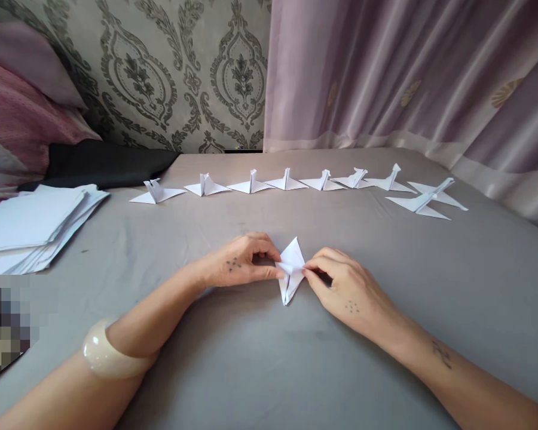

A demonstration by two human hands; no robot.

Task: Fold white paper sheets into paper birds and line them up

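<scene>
A piece of folded white paper (296, 257), diamond-shaped with creased layers, lies on the grey cloth in front of me. My left hand (246, 261) pinches its left corner between thumb and fingers. On the opposite side, my right hand (343, 279) grips the right edge the same way, thumb and fingertips pressed together. The paper's upper point faces away from me and its lower point toward me, with a slit showing down the lower half.
Several folded paper birds stand in a row behind my hands, among them one bird (155, 192) at the left and another (424, 203) at the right. A stack of white paper sheets (22, 218) lies left, by a black cloth (107, 164). A pink curtain (363, 77) hangs behind.
</scene>
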